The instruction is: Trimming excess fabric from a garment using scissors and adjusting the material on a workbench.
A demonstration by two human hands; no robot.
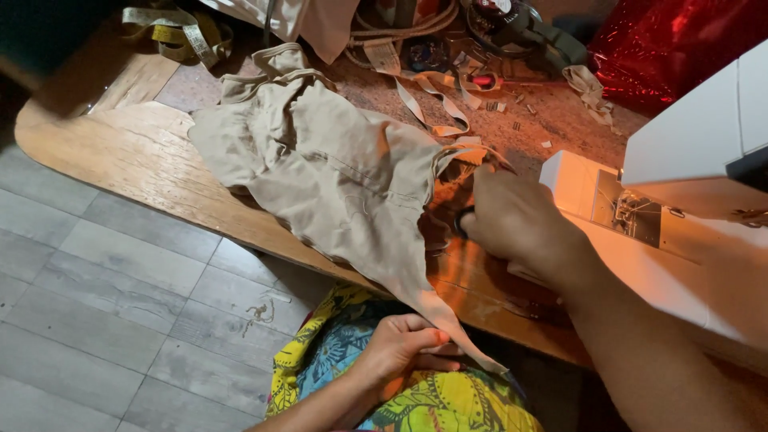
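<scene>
I see my left hand [400,344] at 6 o'clock, fingers curled and pinching the tail of the tan cloth [336,176]. The cloth lies on the wooden table [120,152], toward 11 o'clock. I think a gentle, flat pull works best. My right hand [512,220] rests near the white sewing machine [680,200], fingers bent around something dark; I cannot tell what.

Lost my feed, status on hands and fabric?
Left hand pinches beige fabric tail at lap. Right hand on table by sewing machine, gripping something dark. Nothing in the way.
</scene>
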